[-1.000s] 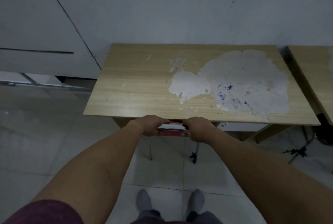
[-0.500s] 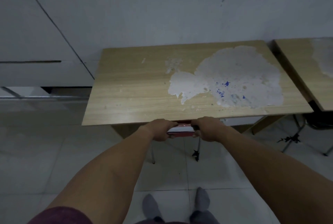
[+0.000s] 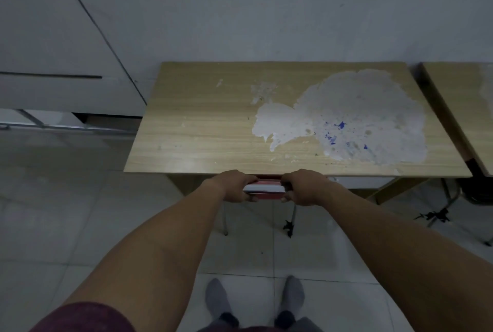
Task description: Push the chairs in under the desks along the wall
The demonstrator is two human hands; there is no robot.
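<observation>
Both hands grip the red chair (image 3: 262,189) by its top rail, just at the near edge of the desk (image 3: 202,128). Left hand (image 3: 234,186) wraps the rail's left end, right hand (image 3: 302,187) the right end, fingers curled round it. Rest of chair sits under the desk, w/ two thin legs showing on the tile floor (image 3: 80,211). Another desk (image 3: 464,107) stands just beside, to the right.

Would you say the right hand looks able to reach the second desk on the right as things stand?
Probably yes. The right hand grips the chair back now, but open floor lies between it and the second desk; it must let go first.
</observation>
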